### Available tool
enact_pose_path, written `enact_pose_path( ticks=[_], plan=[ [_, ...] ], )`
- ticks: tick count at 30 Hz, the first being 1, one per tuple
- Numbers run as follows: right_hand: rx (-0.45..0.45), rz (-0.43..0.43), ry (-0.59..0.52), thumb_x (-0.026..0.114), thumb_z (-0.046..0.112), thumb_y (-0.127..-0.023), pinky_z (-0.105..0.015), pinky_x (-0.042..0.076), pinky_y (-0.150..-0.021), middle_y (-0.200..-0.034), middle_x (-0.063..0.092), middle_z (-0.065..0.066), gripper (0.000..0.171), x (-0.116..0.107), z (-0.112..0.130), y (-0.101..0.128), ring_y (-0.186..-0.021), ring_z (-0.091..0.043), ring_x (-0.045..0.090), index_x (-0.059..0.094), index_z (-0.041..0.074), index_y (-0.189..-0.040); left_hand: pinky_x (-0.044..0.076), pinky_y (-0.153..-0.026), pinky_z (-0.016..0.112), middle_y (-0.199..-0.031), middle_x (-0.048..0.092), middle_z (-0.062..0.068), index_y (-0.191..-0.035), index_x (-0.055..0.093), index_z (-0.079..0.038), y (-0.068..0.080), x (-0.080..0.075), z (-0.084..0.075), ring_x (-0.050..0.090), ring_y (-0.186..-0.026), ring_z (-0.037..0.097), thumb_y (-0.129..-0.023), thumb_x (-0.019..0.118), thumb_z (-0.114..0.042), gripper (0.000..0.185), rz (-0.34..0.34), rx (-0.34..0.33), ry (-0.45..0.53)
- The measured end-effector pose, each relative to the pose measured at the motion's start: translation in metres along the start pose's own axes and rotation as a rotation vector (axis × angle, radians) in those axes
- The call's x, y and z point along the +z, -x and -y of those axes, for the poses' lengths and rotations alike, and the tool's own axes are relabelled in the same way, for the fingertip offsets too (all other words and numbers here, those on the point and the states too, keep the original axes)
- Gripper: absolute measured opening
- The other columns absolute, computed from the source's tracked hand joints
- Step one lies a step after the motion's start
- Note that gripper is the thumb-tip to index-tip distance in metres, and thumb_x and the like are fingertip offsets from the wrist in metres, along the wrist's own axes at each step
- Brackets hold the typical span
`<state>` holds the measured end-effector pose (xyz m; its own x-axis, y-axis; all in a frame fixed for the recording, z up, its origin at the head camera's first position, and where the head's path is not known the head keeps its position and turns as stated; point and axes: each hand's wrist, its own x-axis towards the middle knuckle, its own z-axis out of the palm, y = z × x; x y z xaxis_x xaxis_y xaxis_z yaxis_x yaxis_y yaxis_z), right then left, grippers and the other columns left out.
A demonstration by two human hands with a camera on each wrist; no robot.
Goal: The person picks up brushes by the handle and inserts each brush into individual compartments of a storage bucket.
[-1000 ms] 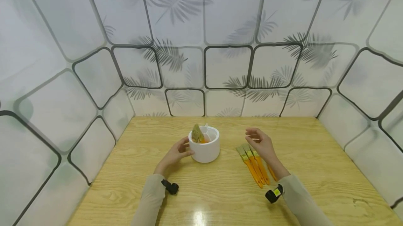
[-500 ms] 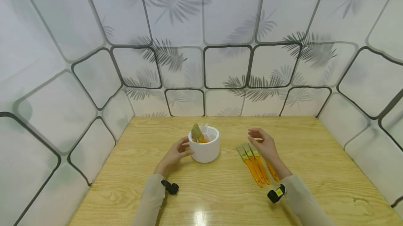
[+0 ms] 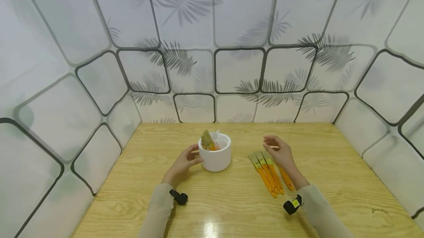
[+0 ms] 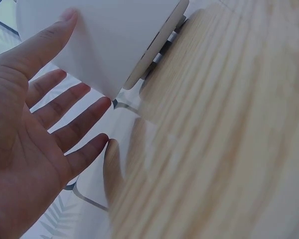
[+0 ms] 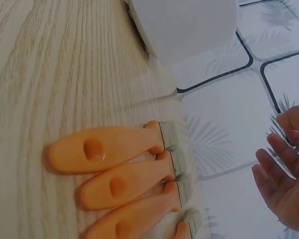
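Two hands over table point(image 3: 232, 208), both with nothing gripped. Left hand point(image 3: 183, 162) relaxed and spread, thumb tip touching side of white cup point(image 3: 216, 157), other fingers point(image 4: 74, 107) straight and apart beside cup wall. Right hand point(image 3: 281, 154) held above table with fingers loosely bent, holding nothing, just above and beside bristle ends of brushes point(image 3: 267, 173). Four orange brushes lying flat, side by side and touching, right of cup; long axes nearly parallel, bristles pointing away toward wall, slightly left, handles pointing back to person. One more brush point(image 3: 208, 140) standing tilted in cup, bristles up. Small black cameras on both wrists.
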<state>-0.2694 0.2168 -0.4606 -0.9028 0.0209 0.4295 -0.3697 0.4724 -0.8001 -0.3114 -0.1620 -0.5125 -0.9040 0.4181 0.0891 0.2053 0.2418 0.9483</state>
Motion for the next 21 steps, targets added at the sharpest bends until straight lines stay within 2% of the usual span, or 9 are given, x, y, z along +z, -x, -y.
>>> enact_pose_path(
  ticks=[4,6,9,11,16,18,21],
  plan=[
    [-0.018,0.006,-0.004,0.063,0.010,-0.089,-0.017,0.051,-0.069,-0.106,0.064,-0.021,0.026,-0.004,0.007,0.004,-0.091,-0.012,0.061,0.061,-0.001,-0.112,0.041,-0.102,0.047,-0.143,0.040,0.010,-0.140,0.039,-0.018,0.001,0.000,-0.004,0.043,-0.127,0.033,-0.084,0.070,-0.023,0.065,0.008,-0.005,0.015],
    [-0.002,0.009,0.005,0.062,0.007,-0.088,-0.019,0.052,-0.070,-0.106,0.064,-0.023,0.024,-0.006,0.018,0.007,-0.092,-0.024,0.061,0.061,-0.002,-0.111,0.040,-0.102,0.047,-0.143,0.040,0.010,-0.140,0.039,-0.018,0.002,0.000,-0.004,0.042,-0.127,0.033,-0.084,0.070,-0.023,0.065,0.007,-0.011,0.014],
    [-0.013,0.003,0.013,0.062,0.007,-0.088,-0.017,0.051,-0.069,-0.105,0.064,-0.023,0.024,-0.007,0.015,0.007,-0.092,-0.025,0.061,0.061,-0.001,-0.111,0.041,-0.102,0.046,-0.143,0.040,0.008,-0.140,0.039,-0.019,0.000,0.000,-0.001,0.042,-0.127,0.031,-0.083,0.070,-0.026,0.066,0.003,-0.017,0.004],
    [0.002,-0.003,0.018,0.062,0.008,-0.089,-0.018,0.051,-0.071,-0.106,0.064,-0.022,0.025,-0.008,0.015,0.008,-0.093,-0.034,0.059,0.061,-0.001,-0.112,0.041,-0.102,0.045,-0.143,0.040,0.009,-0.141,0.038,-0.018,0.000,-0.001,-0.001,0.042,-0.127,0.032,-0.083,0.070,-0.026,0.066,0.006,-0.013,0.003],
    [-0.001,-0.010,0.048,0.062,0.017,-0.090,-0.015,0.050,-0.072,-0.109,0.064,-0.016,0.028,-0.008,-0.009,0.006,-0.094,-0.024,0.060,0.061,0.005,-0.115,0.044,-0.098,0.046,-0.142,0.039,0.015,-0.141,0.036,-0.012,-0.001,-0.001,0.000,0.044,-0.125,0.037,-0.085,0.069,-0.024,0.066,0.018,0.033,0.003],
    [-0.002,-0.016,0.060,0.062,0.019,-0.090,-0.014,0.049,-0.071,-0.109,0.065,-0.014,0.028,-0.009,-0.015,0.006,-0.093,-0.020,0.060,0.061,0.007,-0.115,0.045,-0.098,0.045,-0.142,0.039,0.015,-0.141,0.037,-0.012,-0.001,-0.001,0.000,0.044,-0.125,0.037,-0.085,0.069,-0.025,0.066,0.019,0.035,0.004],
    [-0.012,-0.017,0.052,0.062,0.019,-0.090,-0.016,0.050,-0.071,-0.109,0.064,-0.015,0.029,-0.010,-0.020,0.007,-0.094,-0.022,0.060,0.061,0.007,-0.116,0.044,-0.100,0.045,-0.142,0.040,0.013,-0.141,0.038,-0.014,0.000,-0.001,0.000,0.044,-0.126,0.035,-0.084,0.069,-0.026,0.066,0.015,0.017,0.004]
  ],
)
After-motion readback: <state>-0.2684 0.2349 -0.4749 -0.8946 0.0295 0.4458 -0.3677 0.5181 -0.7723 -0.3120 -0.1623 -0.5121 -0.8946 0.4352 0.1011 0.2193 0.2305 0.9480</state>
